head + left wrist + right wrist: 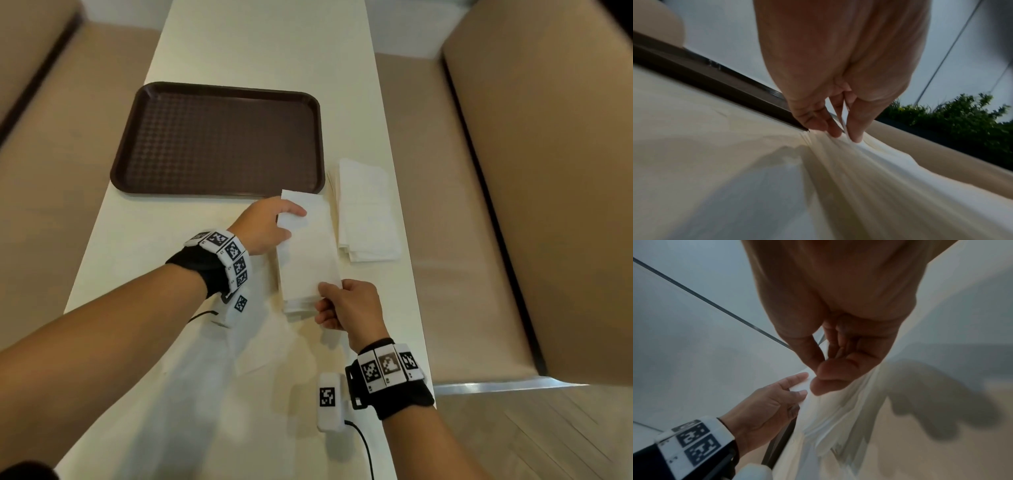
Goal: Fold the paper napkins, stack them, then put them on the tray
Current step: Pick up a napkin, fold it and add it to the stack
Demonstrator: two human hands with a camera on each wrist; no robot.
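The tray [219, 140] lies toward the table's [144, 342] left edge, past the hands, and carries nothing, so the last step is not yet done. Just this side of the tray's near right corner, the left hand [265, 228] pinches the far end of a long folded napkin [308, 250], thumb on top and fingers under; in the left wrist view its fingertips [856, 138] close on the paper's edge. That napkin sits atop a pile [298, 308] whose layered edges show at the near end, so stacking looks to be under way. The right hand [349, 305] grips the napkin's near end, thumb over and fingers curled beneath, and seems to be squaring it on the pile. Just beside it, along the table's right edge, a second pile [366, 212] of napkins lies flat and untouched; whether these are folded ones or ones waiting to be folded I cannot tell. At best, some folding and stacking are done; the move to the tray remains.
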